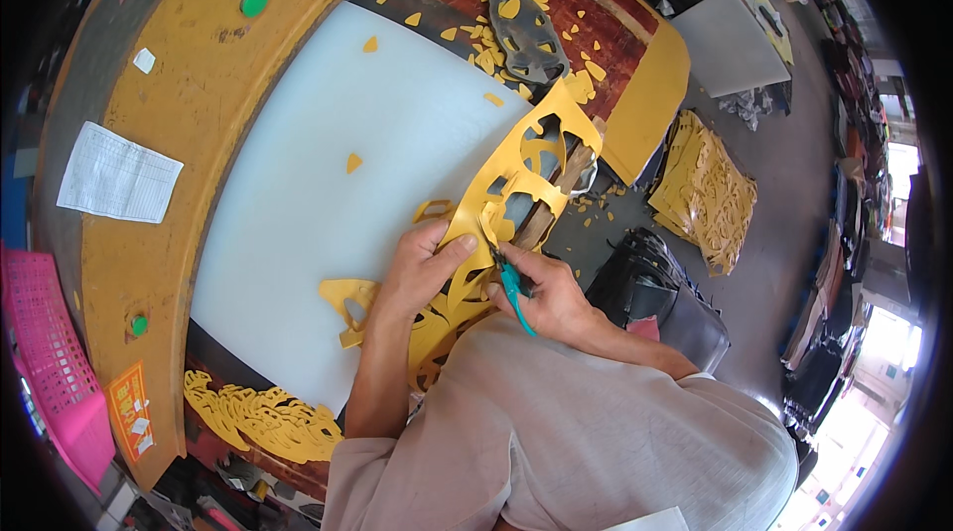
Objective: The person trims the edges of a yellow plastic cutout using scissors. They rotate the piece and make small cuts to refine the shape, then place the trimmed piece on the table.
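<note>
My left hand [424, 268] grips the edge of a yellow die-cut sheet [509, 162] full of shaped holes, its thumb pressed on top. My right hand [549, 296] is closed round small scissors with teal handles [511, 286]. Their tip meets the sheet just right of my left thumb. More yellow cut material hangs below my hands, near my lap. A loose yellow piece [347, 298] with a hole lies on the white board [328, 134] beside my left forearm.
Small yellow offcuts [486, 60] lie round a dark cut-out piece [521, 30] at the far end. Yellow cut pieces [268, 422] are heaped at the near left. A yellow machine beam [238, 65] with green buttons borders the board. Stacked yellow sheets [700, 194] lie on the floor at right.
</note>
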Demonstrator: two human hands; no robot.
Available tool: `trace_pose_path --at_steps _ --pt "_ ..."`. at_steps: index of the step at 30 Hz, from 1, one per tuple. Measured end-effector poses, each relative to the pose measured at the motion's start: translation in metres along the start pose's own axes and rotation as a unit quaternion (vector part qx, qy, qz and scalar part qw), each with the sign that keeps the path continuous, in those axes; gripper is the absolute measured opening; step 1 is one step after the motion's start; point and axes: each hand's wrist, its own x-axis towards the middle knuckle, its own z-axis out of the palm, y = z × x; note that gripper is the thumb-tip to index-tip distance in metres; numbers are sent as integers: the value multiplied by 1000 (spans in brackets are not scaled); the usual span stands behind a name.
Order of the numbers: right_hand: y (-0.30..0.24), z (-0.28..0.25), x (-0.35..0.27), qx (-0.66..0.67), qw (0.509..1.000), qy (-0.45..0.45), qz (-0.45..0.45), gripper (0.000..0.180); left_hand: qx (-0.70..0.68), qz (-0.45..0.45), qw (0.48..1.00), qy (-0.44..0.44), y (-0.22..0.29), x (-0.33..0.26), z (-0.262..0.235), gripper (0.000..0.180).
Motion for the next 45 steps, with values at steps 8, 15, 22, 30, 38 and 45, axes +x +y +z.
trace_pose_path --at_steps 8,15,22,30,38,45 --pt "-4 0 1 38 999 -10 22 61 14 3 1000 -10 -7 0 -3 29" --pt "-8 0 2 88 993 -26 71 61 13 -3 1000 -7 -7 0 -2 28" --pt "-8 0 3 149 982 -52 102 53 41 -22 999 -18 -8 -1 -3 26" --pt "-18 0 6 235 956 -63 167 31 61 -8 998 -9 -8 -1 0 26" --pt "-25 -4 11 325 913 -92 229 18 42 -23 999 -15 1 -6 3 24" --pt "-23 -6 14 343 901 -93 249 18 64 -32 997 -26 -5 -9 -2 27"
